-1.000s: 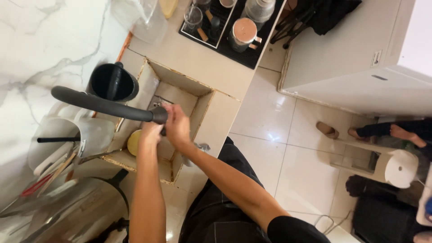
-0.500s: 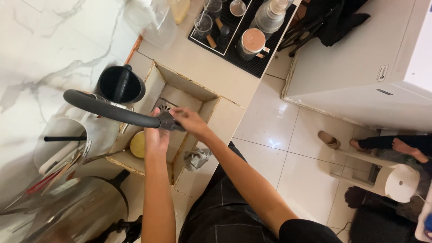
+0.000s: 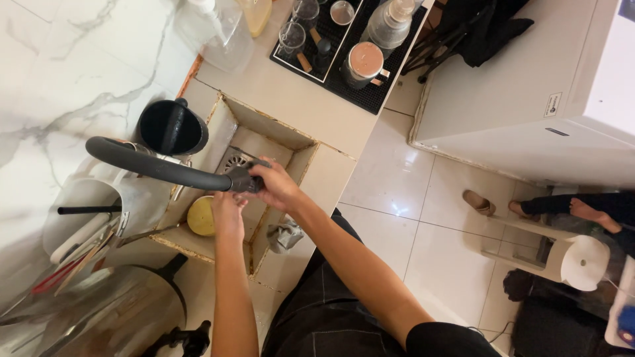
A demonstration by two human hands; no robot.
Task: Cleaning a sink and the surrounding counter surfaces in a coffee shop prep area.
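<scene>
From the head camera you look straight down at a small square sink [image 3: 301, 149] sunk into a pale counter [image 3: 297, 106]. A black curved faucet [image 3: 159, 165] arches in from the left, and its spout end hangs over the basin just beside the drain grate [image 3: 231, 158]. Your right hand [image 3: 278, 188] is wrapped around that spout end, fingers curled tight on it. Your left hand [image 3: 228, 208] sits directly under the spout, touching the right hand, palm turned down into the basin (whether it grips anything you cannot tell, since its fingers are hidden). Both forearms run up from the bottom of the frame and meet at the spout.

Inside the basin, just left of your left hand, lies a round yellow sponge [image 3: 200, 216]. A crumpled grey cloth [image 3: 286, 235] hangs on the sink's near rim beside your right forearm. A black pitcher [image 3: 172, 127] stands at the sink's far-left corner, close under the faucet's arch. Farther along the counter a black drip mat [image 3: 344, 59] carries glasses and a steel cup with a brown lid [image 3: 362, 63]. At lower left a clear blender jar [image 3: 86, 317] lies on its side. To the right, across the tiled floor [image 3: 410, 198], another person's bare feet [image 3: 582, 210] show near a white paper roll [image 3: 585, 261].
</scene>
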